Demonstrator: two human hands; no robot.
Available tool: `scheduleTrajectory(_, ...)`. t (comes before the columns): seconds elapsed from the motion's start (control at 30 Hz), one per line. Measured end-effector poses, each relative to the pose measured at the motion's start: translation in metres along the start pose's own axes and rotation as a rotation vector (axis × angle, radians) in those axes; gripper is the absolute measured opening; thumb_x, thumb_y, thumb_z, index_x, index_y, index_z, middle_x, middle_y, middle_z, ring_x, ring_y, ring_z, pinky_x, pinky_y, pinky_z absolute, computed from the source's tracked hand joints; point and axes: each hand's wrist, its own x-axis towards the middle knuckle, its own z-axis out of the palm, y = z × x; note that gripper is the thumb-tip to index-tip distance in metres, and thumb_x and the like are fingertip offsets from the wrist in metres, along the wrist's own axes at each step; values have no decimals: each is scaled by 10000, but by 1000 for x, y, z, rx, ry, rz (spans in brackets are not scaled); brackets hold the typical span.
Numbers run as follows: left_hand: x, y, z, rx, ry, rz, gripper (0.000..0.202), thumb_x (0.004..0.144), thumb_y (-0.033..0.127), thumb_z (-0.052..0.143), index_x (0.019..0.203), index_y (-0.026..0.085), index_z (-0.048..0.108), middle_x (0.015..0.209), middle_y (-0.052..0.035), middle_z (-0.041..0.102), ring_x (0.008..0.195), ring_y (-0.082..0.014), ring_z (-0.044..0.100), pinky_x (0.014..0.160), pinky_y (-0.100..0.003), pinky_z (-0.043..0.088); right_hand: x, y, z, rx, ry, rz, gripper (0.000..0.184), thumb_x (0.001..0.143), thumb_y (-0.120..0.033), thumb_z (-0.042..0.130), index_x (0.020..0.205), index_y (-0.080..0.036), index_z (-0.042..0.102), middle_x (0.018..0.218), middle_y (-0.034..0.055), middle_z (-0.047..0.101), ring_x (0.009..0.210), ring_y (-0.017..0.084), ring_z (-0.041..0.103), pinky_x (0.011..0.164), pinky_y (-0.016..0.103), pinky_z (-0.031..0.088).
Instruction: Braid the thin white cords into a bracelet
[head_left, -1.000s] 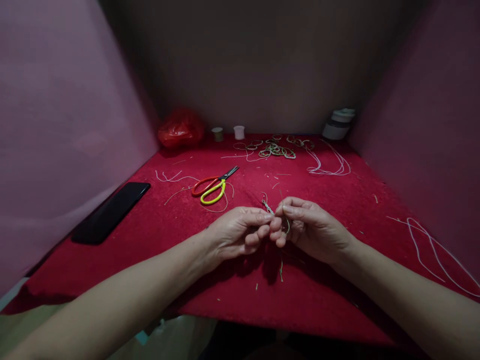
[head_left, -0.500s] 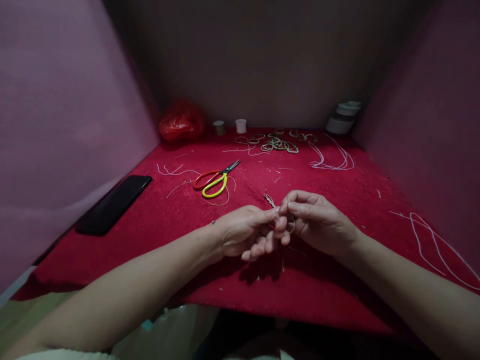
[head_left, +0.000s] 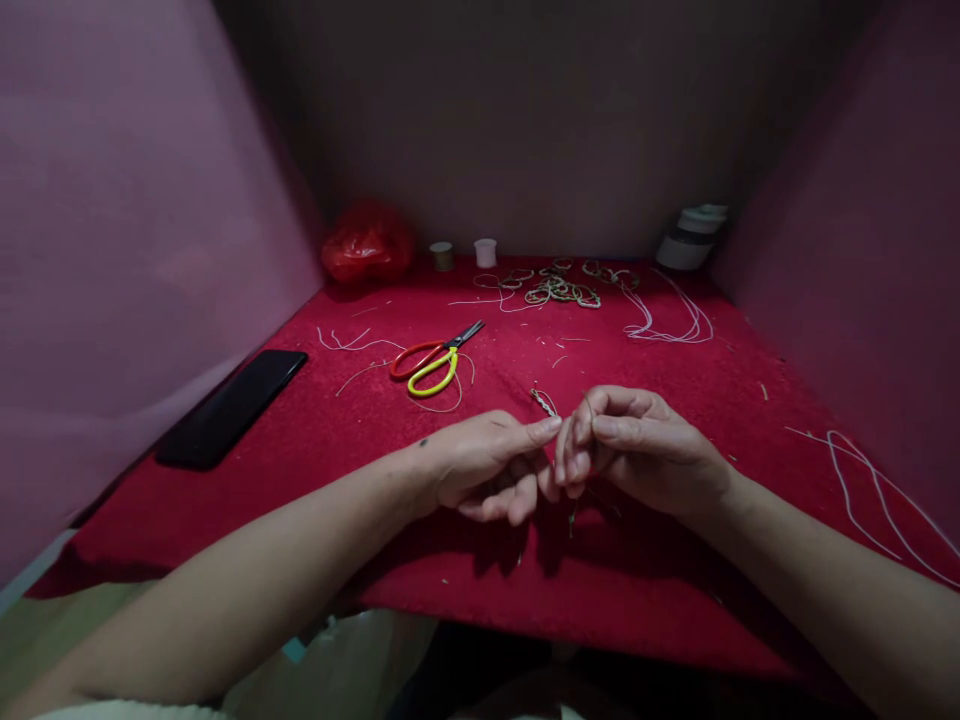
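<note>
Over the front middle of the red cloth, my two hands meet at a small piece of braided cord [head_left: 543, 402]. My left hand [head_left: 502, 465] pinches the braid between thumb and fingers, and its looped end sticks out beyond the thumb tip. My right hand [head_left: 637, 445], close beside it, pinches a thin cord [head_left: 588, 402] between thumb and forefinger. The fingers hide where cord and braid join. Loose cord ends [head_left: 571, 522] hang below the hands.
Red-and-yellow-handled scissors [head_left: 435, 362] lie left of centre, a black phone [head_left: 232, 408] farther left. Behind are a red plastic bag [head_left: 367, 245], two spools [head_left: 486, 253], several braided loops [head_left: 562, 288] and a white container [head_left: 691, 240]. White cords [head_left: 862, 470] lie at right.
My right hand has shifted slightly to the right, away from the left thumb, drawing the thin cord. My left hand still holds the braid, its lower fingers moved a little.
</note>
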Motion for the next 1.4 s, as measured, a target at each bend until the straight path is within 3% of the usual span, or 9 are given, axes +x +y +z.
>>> scheduleTrajectory(0.13, 7, -8, 5, -173, -77, 37, 575, 916, 548, 351, 649, 107, 606, 448, -38, 565, 238, -50, 314, 233, -163, 240, -1, 5, 1, -58, -99, 38, 114, 840, -235, 633, 803, -140, 686, 731, 82, 714, 679, 201, 686, 672, 356, 528)
scheduleTrajectory(0.3, 9, -8, 0, -365, 13, 194, 113, 784, 178, 620, 694, 118, 589, 445, 71, 434, 295, -7, 240, 283, -119, 263, -2, 11, 2, -114, -198, 109, 140, 853, -244, 634, 811, -121, 687, 776, 96, 724, 740, 202, 697, 741, 373, 529)
scheduleTrajectory(0.6, 2, -1, -4, -195, 183, 329, 150, 835, 270, 612, 811, 125, 587, 583, 43, 541, 331, -9, 376, 302, -121, 291, -2, 11, 0, -56, -172, 57, 115, 839, -209, 653, 802, -107, 691, 748, 98, 720, 718, 195, 694, 710, 347, 525)
scheduleTrajectory(0.73, 3, -5, -1, -87, 16, 412, 244, 870, 337, 576, 1043, 166, 573, 655, 13, 608, 475, -83, 573, 364, -147, 393, -2, 6, 1, 18, -135, -8, 104, 849, -208, 630, 812, -133, 692, 752, 91, 724, 758, 228, 697, 773, 431, 522)
scheduleTrajectory(0.87, -2, -1, -4, 156, -146, 323, 333, 913, 449, 473, 883, 142, 600, 673, -9, 609, 464, -74, 556, 395, -168, 418, 0, 0, -3, 31, -85, -9, 93, 838, -204, 632, 802, -145, 695, 741, 79, 725, 719, 211, 694, 719, 385, 540)
scheduleTrajectory(0.97, -9, 6, -10, 265, -205, 211, 265, 878, 361, 560, 839, 118, 659, 541, 33, 525, 390, -45, 465, 403, -161, 382, 3, -6, -9, 38, 23, -40, 67, 791, -211, 681, 767, -151, 697, 678, 54, 710, 677, 187, 687, 669, 313, 539)
scheduleTrajectory(1.17, -20, 21, -40, 250, 66, 265, 194, 783, 298, 665, 743, 110, 688, 455, 53, 446, 353, -28, 368, 365, -153, 274, 10, -15, -20, 69, 115, -57, 67, 745, -228, 702, 731, -165, 686, 512, 9, 636, 536, 171, 646, 590, 305, 540)
scheduleTrajectory(1.3, -20, 29, -60, 186, 304, 325, 162, 742, 266, 676, 736, 106, 695, 467, 37, 478, 336, -32, 385, 341, -159, 267, 9, -9, -23, 33, 124, 39, 83, 760, -236, 680, 748, -155, 672, 499, 9, 621, 510, 170, 646, 571, 293, 525)
scheduleTrajectory(1.4, -17, 30, -62, 119, 416, 338, 133, 754, 232, 650, 724, 105, 675, 488, 32, 498, 327, -24, 373, 323, -151, 244, 9, 0, -18, 4, 146, 127, 102, 758, -243, 687, 749, -149, 648, 517, 11, 630, 512, 161, 649, 602, 292, 523)
